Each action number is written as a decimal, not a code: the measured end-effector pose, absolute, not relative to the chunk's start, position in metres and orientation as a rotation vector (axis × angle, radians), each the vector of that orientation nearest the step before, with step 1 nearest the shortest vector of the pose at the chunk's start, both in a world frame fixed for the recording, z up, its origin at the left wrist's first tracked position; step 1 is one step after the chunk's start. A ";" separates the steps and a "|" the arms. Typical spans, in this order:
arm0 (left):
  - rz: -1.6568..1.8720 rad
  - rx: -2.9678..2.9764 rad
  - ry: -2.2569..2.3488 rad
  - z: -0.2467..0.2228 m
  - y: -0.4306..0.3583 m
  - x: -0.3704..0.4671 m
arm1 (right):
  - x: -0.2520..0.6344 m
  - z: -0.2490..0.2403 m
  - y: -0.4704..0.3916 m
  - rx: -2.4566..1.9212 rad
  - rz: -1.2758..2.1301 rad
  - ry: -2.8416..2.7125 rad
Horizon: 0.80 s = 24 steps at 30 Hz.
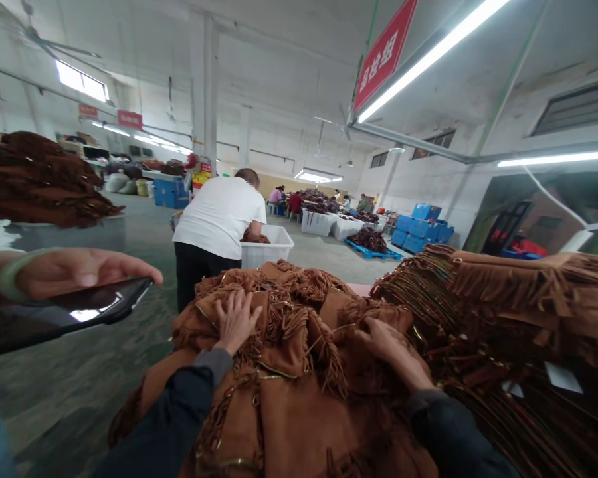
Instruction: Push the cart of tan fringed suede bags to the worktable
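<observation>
A heap of brown suede fringed bags [299, 372] with gold trim lies in front of me. My left hand [236, 320] rests flat on top of the heap, fingers spread. My right hand [389, 345] presses into the bags a little to the right, fingers curled into the fabric; whether it grips a bag I cannot tell. Both my arms are in dark sleeves.
A taller stack of the same fringed bags [518, 312] fills the right. At the left edge another person's hand [74, 269] holds a black phone [64, 312]. A person in a white shirt [219, 219] bends over a white crate [269, 249]. Blue crates [421, 229] stand far back.
</observation>
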<state>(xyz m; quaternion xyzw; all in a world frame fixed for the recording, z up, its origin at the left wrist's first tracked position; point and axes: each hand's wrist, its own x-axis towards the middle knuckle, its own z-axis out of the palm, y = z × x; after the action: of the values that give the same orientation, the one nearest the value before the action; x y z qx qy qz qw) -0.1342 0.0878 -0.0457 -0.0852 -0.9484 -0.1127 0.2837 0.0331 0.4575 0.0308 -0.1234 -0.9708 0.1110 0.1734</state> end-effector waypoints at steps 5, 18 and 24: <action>-0.370 -0.436 -2.742 -0.055 0.132 -0.141 | -0.030 0.075 0.438 -0.221 0.085 -2.656; -0.120 -0.653 -2.996 -0.124 0.138 -0.180 | -0.152 -0.107 0.424 -0.190 0.222 -2.939; -0.086 -0.607 -2.961 -0.131 0.137 -0.168 | -0.140 -0.091 0.436 -0.095 0.434 -2.794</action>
<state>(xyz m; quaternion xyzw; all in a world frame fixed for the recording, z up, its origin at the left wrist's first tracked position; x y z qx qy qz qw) -0.1684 0.1371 -0.1305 -0.2005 -0.9775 -0.0283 0.0589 -0.1399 0.4359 -0.0908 -0.0331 -0.9756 0.1515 0.1554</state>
